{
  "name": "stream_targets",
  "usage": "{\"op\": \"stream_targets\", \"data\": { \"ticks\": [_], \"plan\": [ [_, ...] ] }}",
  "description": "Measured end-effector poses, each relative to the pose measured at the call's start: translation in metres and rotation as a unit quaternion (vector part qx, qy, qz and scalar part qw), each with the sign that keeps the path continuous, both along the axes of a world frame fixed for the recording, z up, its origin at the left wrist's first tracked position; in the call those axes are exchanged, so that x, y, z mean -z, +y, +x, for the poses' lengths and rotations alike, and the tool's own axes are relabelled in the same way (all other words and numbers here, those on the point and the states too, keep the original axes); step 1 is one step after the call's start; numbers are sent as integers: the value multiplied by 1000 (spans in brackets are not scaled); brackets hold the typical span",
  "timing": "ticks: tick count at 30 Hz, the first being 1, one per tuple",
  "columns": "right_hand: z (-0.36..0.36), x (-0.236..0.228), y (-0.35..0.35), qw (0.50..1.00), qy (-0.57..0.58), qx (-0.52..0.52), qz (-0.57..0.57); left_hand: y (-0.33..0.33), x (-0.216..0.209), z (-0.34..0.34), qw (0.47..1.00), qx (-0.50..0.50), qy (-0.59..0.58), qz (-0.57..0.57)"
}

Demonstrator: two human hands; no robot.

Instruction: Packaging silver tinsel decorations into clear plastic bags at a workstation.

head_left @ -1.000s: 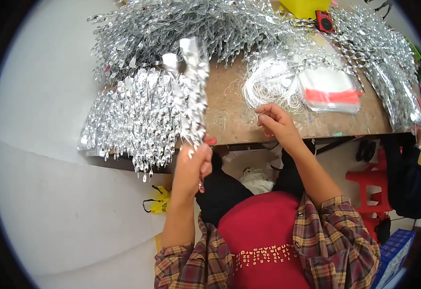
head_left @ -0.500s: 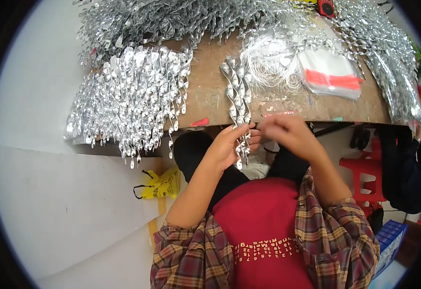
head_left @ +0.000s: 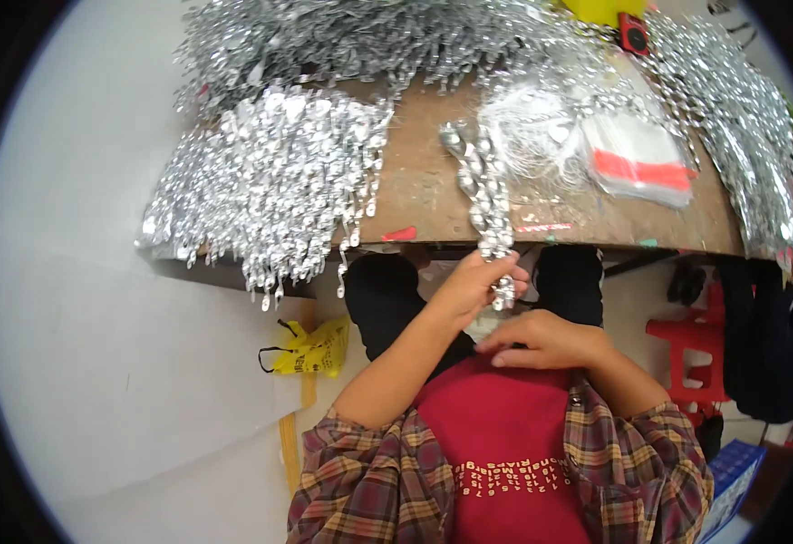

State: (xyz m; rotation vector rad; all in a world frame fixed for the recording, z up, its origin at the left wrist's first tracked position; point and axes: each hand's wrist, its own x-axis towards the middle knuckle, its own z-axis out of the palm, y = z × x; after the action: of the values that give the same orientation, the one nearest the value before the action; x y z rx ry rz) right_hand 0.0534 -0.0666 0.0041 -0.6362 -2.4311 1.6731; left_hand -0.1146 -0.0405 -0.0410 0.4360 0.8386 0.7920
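My left hand point(head_left: 471, 288) is closed around the near end of a small bundle of shiny silver twisted strips point(head_left: 487, 199). The strips' far ends lie on the brown table, and their near ends stick out past my fingers. Lower down, in front of my red shirt, my right hand point(head_left: 552, 341) has its fingers stretched out, with nothing visible in it. A large stack of similar silver twisted strips point(head_left: 270, 181) hangs over the table's front edge at the left.
White strings point(head_left: 528, 136) lie beside clear plastic bags with a red band point(head_left: 641, 168). More silver strips are heaped at the back point(head_left: 369, 41) and right point(head_left: 741, 136). A yellow bag point(head_left: 310, 346) and red stool point(head_left: 691, 349) stand below. Another person sits at the right.
My right hand has drawn back from the strips toward my shirt. My left hand still grips the bundle, whose strips are now gathered closer together. The whole view has shifted slightly.
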Motion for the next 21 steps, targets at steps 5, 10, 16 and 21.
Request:
{"op": "stream_targets", "data": {
  "ticks": [5, 10, 16, 21],
  "plan": [
    [-6, -51, 26, 998, -16, -66, -10, 12, 12, 1, 998, 48, 4, 40],
    [-62, -55, 99, 952, 43, 102, 284, -1, -7, -28, 1000, 10, -7, -1],
    [-125, 4, 204, 895, 44, 188, 401, -79, 6, -121, 969, -109, 220, 2],
    [-180, 30, 250, 866, 40, 259, 427, -105, 12, -141, 899, -380, 216, 23]
  ]
}}
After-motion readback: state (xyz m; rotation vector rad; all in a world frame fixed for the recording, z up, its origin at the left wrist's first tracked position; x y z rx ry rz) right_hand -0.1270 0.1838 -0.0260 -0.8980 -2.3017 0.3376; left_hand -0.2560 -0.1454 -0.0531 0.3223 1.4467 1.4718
